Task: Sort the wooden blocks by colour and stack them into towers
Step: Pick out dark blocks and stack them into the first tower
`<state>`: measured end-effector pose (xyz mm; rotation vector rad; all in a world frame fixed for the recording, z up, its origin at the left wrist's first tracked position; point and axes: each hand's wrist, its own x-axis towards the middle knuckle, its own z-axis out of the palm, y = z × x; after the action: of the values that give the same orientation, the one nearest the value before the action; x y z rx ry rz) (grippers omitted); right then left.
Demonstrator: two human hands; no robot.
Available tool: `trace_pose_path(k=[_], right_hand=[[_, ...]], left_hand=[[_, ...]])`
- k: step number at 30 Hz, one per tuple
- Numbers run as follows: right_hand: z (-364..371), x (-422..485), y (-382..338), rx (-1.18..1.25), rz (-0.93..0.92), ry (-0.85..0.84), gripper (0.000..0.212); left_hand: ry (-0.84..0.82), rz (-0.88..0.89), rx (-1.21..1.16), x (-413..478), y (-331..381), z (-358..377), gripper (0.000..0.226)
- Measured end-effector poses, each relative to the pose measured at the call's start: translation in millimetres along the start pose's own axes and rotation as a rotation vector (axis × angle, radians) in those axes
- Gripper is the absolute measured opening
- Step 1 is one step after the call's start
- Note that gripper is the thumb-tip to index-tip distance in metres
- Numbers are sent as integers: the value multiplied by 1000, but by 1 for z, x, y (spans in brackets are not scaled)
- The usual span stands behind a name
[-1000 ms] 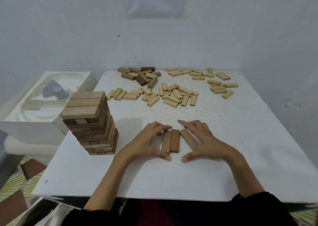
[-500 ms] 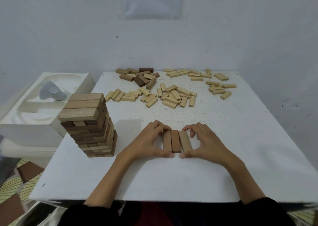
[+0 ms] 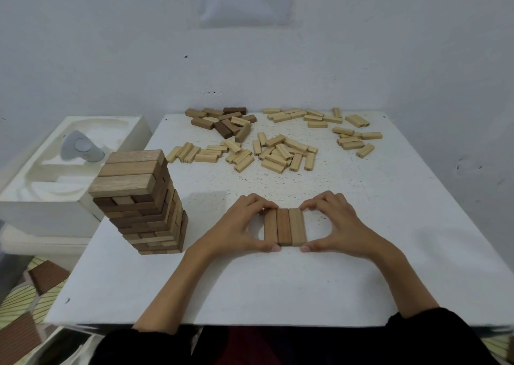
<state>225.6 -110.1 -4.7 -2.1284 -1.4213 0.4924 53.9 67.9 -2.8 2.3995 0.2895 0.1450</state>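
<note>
Three brown wooden blocks (image 3: 284, 226) lie side by side in a neat row on the white table (image 3: 278, 286), near its front middle. My left hand (image 3: 241, 225) curls round the row's left side, fingertips at its far end and thumb at its near end. My right hand (image 3: 333, 224) holds the right side the same way. A tall tower of brown blocks (image 3: 141, 202) stands at the table's left edge. Several dark brown blocks (image 3: 222, 122) lie loose at the back, and pale blocks (image 3: 278, 153) are scattered across the back middle and right.
A white moulded foam box (image 3: 64, 170) with a grey object (image 3: 79, 149) in it sits left of the table, beside the tower. A wall stands close behind and to the right. Patterned floor shows at the lower left.
The rightmost block lay askew a second ago; my right hand has pushed it square against the other two. Both hands have drawn in round the row.
</note>
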Motion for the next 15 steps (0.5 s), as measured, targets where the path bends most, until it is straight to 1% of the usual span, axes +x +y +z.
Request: trace_pose_path(k=[5,11,15], right_hand=[[4,1,-4,-19,-2,-14,86],[10,4,-8,-17,-22,-29,89],[7,2,-7,16,-7,2,91]], left_hand=[[6,12,-1,0,0,0,71],[11,3,-3,0,1,1,72],[13,4,-13,-2,-1,1,78]])
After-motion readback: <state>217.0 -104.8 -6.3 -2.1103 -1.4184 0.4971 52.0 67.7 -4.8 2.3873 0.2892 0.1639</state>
